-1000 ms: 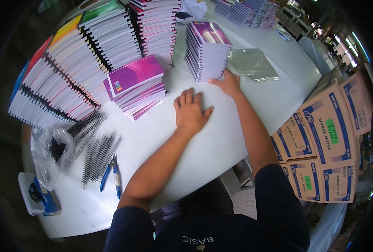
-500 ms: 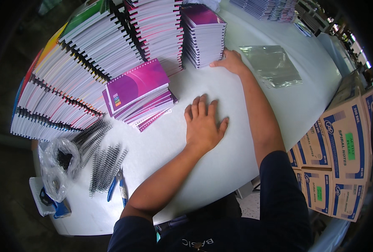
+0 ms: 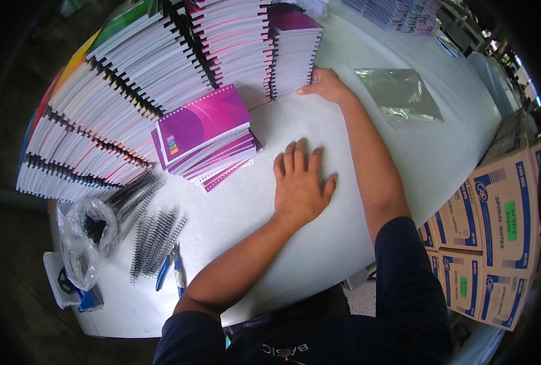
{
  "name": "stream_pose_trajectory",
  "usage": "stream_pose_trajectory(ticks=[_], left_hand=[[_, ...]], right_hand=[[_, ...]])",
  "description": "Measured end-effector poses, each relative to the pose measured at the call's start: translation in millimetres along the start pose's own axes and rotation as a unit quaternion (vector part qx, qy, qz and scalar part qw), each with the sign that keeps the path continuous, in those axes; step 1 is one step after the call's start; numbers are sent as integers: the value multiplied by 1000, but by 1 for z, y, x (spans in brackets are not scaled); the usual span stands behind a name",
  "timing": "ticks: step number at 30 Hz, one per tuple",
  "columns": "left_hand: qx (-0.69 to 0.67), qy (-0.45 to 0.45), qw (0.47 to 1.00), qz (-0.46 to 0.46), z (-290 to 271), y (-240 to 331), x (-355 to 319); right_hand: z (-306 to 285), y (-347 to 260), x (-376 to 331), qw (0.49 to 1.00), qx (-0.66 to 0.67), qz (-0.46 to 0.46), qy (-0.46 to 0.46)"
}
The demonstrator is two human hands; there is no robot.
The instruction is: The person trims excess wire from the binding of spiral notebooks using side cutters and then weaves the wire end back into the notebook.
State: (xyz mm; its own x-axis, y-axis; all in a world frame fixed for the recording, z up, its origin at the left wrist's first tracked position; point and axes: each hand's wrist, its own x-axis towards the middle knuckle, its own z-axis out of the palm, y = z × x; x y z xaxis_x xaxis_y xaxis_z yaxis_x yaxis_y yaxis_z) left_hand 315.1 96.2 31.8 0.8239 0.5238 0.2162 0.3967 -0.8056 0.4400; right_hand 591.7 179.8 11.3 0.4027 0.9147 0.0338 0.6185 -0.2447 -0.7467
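Observation:
My right hand (image 3: 329, 85) cups the lower right corner of a stack of purple-covered spiral notebooks (image 3: 296, 58), thumb along the front, other fingers partly hidden at its side. This stack stands tight against a taller notebook stack (image 3: 237, 61). Flat on the white table (image 3: 240, 201) lies my left hand (image 3: 299, 188), fingers spread, holding nothing. To its upper left sits a loose pile of purple covers and punched pages (image 3: 206, 121), with holes along the edge and no coil visible in them.
Several tall notebook stacks (image 3: 100, 121) line the left and back. Black spiral coils (image 3: 151, 243), blue-handled pliers (image 3: 172, 267), a clear plastic bag (image 3: 87, 243) and a blue tape dispenser (image 3: 89, 300) lie at left. A clear plastic sleeve (image 3: 401, 94) lies right; cartons (image 3: 502, 213) stand beside the table.
My right hand has shifted slightly left along with the purple notebook stack, closing the gap to the neighbouring stack. The left hand stays flat on the table.

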Motion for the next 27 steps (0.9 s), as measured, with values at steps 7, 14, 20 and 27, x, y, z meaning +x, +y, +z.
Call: stream_pose_trajectory(ticks=[7, 14, 20, 27], left_hand=[[-4, 5, 1000, 5, -2, -2, 0], [-8, 14, 1000, 0, -2, -7, -3], [-28, 51, 998, 25, -1, -4, -5], [-22, 402, 903, 154, -44, -9, -1]], right_hand=[[1, -3, -3, 989, 137, -56, 19], [-16, -86, -1, 787, 587, -154, 111], [-21, -89, -27, 873, 411, -107, 239], [-11, -110, -189, 918, 273, -112, 267]])
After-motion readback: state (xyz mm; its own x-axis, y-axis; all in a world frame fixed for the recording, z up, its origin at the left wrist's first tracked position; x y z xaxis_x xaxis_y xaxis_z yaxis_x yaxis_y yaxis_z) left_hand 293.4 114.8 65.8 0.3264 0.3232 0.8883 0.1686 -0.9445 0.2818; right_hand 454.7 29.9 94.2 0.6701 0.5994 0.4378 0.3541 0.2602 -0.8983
